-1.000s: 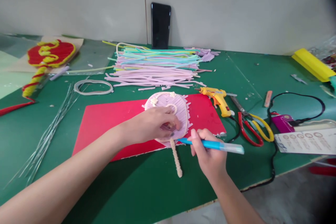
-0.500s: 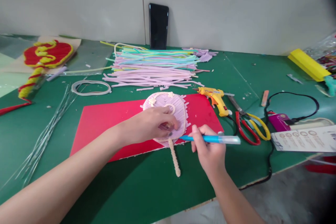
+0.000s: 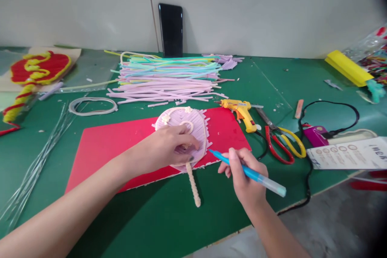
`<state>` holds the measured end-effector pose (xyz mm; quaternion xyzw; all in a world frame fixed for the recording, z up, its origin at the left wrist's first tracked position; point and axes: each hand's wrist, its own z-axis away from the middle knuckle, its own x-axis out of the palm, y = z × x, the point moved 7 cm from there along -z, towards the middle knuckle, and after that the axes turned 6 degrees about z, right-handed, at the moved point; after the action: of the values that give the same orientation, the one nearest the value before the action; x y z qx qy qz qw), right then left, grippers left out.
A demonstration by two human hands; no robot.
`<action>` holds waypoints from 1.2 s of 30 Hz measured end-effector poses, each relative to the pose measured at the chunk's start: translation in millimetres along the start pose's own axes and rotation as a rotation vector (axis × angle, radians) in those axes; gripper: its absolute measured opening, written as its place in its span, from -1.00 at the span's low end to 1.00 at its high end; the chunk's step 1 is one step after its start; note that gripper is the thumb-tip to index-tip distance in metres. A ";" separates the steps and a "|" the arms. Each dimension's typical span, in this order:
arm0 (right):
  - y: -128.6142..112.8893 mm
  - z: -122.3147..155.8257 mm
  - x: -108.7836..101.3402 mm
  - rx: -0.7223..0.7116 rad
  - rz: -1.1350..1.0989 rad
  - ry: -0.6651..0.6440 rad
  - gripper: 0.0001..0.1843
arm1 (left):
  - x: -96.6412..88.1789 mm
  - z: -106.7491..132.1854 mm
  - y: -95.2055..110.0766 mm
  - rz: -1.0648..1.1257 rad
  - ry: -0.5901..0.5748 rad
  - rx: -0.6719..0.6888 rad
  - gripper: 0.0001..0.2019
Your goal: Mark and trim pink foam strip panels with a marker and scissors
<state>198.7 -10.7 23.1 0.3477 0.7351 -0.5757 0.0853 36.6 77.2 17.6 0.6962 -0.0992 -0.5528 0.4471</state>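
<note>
A round lilac fan [image 3: 198,141] made of pipe cleaners, with a cream outline and small cream flowers, lies on a red board [image 3: 105,147]. Its twisted cream handle [image 3: 194,185] points down past the board's near edge. My left hand [image 3: 166,143] rests over the fan's lower left part with curled fingers pressing on it; what lies under the fingers is partly hidden. In my right hand [image 3: 246,173] is a blue pen [image 3: 252,174] with a clear end, its tip just off the fan's right edge.
Lilac and turquoise pipe cleaners [image 3: 169,80] lie behind the board. A yellow glue gun [image 3: 242,113] sits at the board's right corner, beside pliers [image 3: 284,139] with red and yellow handles. A phone [image 3: 171,30] leans on the wall. Thin wires [image 3: 39,161] lie at left.
My right hand has drawn the pen back from the fan's lower edge and tilted it, its clear end now lower. My left hand keeps its place on the fan. The whole view has shifted slightly.
</note>
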 end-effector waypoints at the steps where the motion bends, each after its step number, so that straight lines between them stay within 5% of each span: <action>1: -0.8 -0.3 1.2 -0.014 0.013 -0.002 -0.68 | 0.5 -0.5 0.4 -0.017 0.007 0.007 -0.82; 8: -4.7 -3.1 7.9 -0.087 0.037 -0.023 -0.69 | 0.6 1.2 2.5 -0.142 0.007 0.011 -0.64; 14: -6.7 -1.0 12.8 -0.174 0.059 -0.049 -0.71 | 2.5 3.5 -1.1 -0.153 -0.039 -0.080 -0.70; 36: -6.3 -0.9 9.8 -0.090 0.079 -0.061 -0.69 | 1.6 2.4 2.9 -0.148 -0.036 -0.078 -0.75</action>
<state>187.9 -6.5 23.2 0.3544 0.7430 -0.5488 0.1458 36.1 73.2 18.6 0.6738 -0.0337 -0.6001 0.4298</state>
